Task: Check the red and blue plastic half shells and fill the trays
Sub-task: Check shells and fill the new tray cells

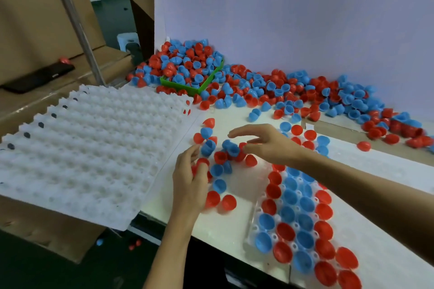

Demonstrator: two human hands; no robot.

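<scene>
Left hand [190, 180] fingers curl around a red shell, right hand [263, 145] hovers spread and empty over the loose shells [223, 159] on the surface between the empty tray stack [82, 148] and part-filled tray [300, 223]; risk: a careless sweep sends shells rolling off the near edge.

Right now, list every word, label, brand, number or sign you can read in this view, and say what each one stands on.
No text can be read anywhere in this view.
Black flat object on the cardboard at left: a small pale mark, too blurred to read.
White trays, green bin, red and blue half shells, white backboard, cardboard boxes: no lettering visible.
</scene>
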